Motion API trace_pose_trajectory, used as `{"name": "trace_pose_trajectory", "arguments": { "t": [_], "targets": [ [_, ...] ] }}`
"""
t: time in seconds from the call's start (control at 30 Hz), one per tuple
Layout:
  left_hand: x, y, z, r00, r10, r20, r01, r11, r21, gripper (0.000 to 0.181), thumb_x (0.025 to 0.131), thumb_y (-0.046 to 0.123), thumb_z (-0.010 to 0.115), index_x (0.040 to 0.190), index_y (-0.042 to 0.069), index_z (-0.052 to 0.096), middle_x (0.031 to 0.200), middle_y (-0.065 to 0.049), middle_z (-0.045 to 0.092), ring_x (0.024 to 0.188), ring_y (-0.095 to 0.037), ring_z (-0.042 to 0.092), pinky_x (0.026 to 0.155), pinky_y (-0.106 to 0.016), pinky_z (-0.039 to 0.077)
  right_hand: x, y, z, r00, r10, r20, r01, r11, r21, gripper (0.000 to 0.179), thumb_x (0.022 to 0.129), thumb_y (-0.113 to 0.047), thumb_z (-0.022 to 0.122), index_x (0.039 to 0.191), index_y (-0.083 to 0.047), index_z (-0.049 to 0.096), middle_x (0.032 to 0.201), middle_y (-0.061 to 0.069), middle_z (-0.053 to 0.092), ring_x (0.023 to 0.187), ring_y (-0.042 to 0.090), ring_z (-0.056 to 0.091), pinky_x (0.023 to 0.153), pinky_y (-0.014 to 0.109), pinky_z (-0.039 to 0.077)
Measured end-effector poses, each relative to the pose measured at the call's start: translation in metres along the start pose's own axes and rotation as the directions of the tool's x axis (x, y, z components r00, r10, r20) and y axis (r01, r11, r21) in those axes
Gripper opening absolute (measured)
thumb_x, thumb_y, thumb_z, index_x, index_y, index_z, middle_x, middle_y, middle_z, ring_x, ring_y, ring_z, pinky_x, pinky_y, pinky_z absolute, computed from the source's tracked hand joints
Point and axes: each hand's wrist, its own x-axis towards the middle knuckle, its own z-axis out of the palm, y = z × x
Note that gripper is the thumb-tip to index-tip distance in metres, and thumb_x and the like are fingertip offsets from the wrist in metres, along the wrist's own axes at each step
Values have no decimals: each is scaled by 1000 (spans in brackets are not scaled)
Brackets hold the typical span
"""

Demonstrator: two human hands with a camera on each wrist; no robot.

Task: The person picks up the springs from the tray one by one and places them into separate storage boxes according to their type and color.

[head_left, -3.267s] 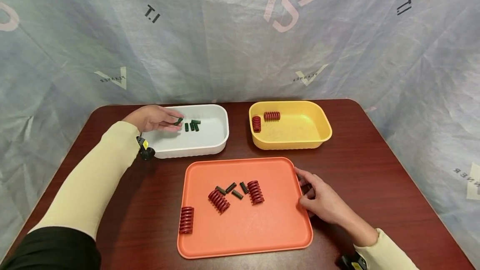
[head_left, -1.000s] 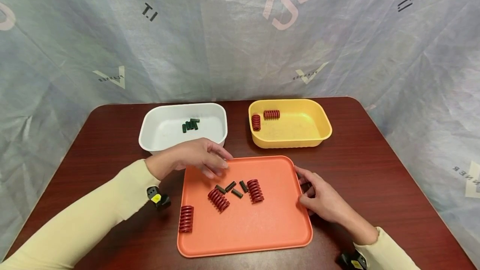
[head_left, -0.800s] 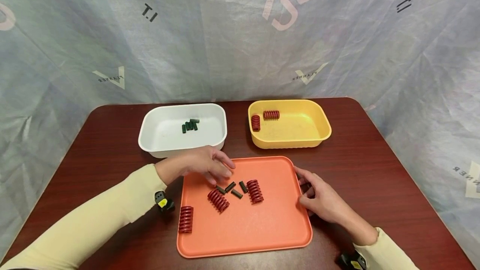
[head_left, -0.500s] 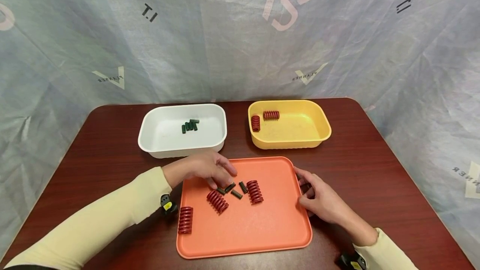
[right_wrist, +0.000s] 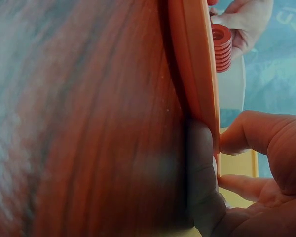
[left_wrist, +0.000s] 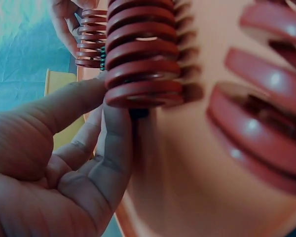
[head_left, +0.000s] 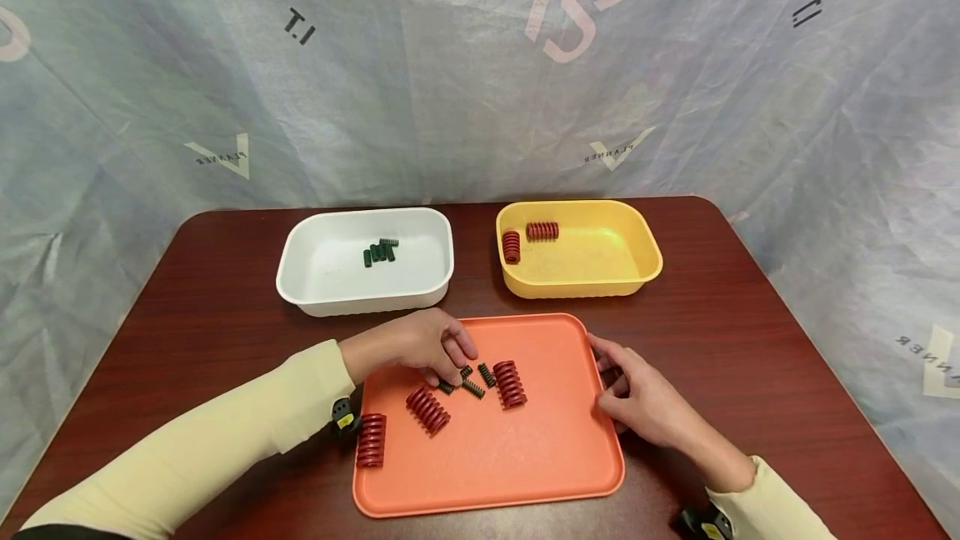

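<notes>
My left hand (head_left: 423, 344) reaches over the orange tray (head_left: 540, 457), thumb and fingertips down at a small dark green spring (head_left: 446, 387). Whether they pinch it is hidden; in the left wrist view a large red spring (left_wrist: 143, 54) covers the fingertips. Another green spring (head_left: 466, 372) is partly behind the index finger. Two more, including a green spring (head_left: 473, 388), lie beside it. On the tray are a red spring (head_left: 428, 411) by the left hand, a red spring (head_left: 511, 383) right of centre and a red spring (head_left: 371, 440) at the left rim. My right hand (head_left: 648, 398) grips the tray's right edge.
Behind the tray stand a white bin (head_left: 322, 277) with several green springs (head_left: 380, 252) and a yellow bin (head_left: 600, 261) with two red springs (head_left: 542, 231). All rest on a dark red-brown table (head_left: 720, 332) backed by a grey sheet (head_left: 420, 82).
My left hand has come from the white bin, where it held a green spring, down to the tray's springs. The nearest red spring has shifted slightly left. The right hand has stayed still.
</notes>
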Motion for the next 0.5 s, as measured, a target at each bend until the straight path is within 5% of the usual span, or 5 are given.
{"name": "trace_pose_trajectory", "arguments": {
  "t": [0.2,0.5],
  "targets": [
    [-2,0,2,1000,7,-17,-7,1000,-5,32,80,-13,79,109,1,73,91,-8,71,70,-16,68,61,-33,64,0,-1,0,1000,2,-2,-2,1000,-5,82,82,12,63,158,-4,36,119,21,50,77,24,63,48,35,60],
    [-6,6,7,996,30,-79,-21,993,112,30,77,-5,88,101,6,72,87,-5,68,64,-14,64,55,-28,61,0,-1,0,1000,3,1,-3,1000,-15,83,82,12,63,158,-4,35,119,22,52,77,24,64,48,35,60]
  ]
}}
